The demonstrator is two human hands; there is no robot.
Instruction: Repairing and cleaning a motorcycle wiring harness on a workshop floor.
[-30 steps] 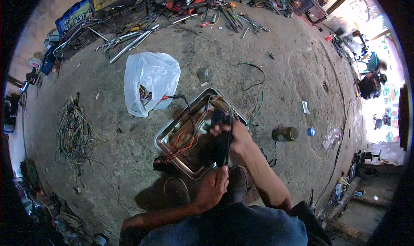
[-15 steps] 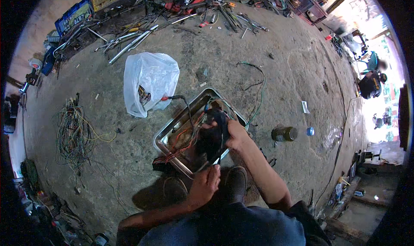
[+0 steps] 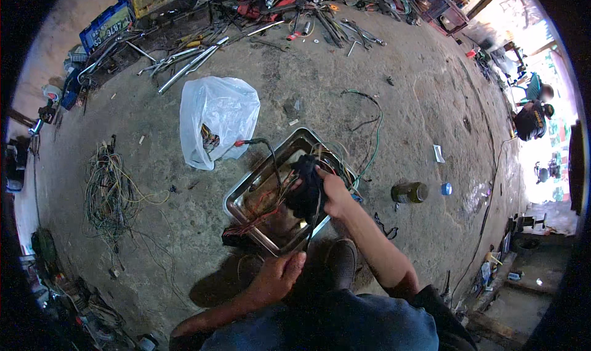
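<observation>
A black cloth [image 3: 305,194] is gripped in my right hand [image 3: 333,194], over a metal tray [image 3: 255,194]. The cloth is wrapped around part of a black cable [image 3: 314,228] that runs down toward me. At the lower end of that cable, my left hand [image 3: 282,274] is closed on it, just outside the tray's near corner. Thin red wires [image 3: 261,220] spread across the left part of the tray, and light and green wires lie at its far right side. The fingertips inside the cloth are partly hidden.
Beyond the tray stands a white plastic bag [image 3: 228,108] with wires in it. A wire tangle [image 3: 111,197] lies at left. On the right are a dark green jar [image 3: 409,193] and a blue cap [image 3: 446,189]. Metal tools [image 3: 194,61] line the far edge; a person [image 3: 530,120] is far right.
My left hand has moved down and slightly left, away from the tray, with the cable drawn along. My right hand and the cloth stay over the tray, shifted only slightly.
</observation>
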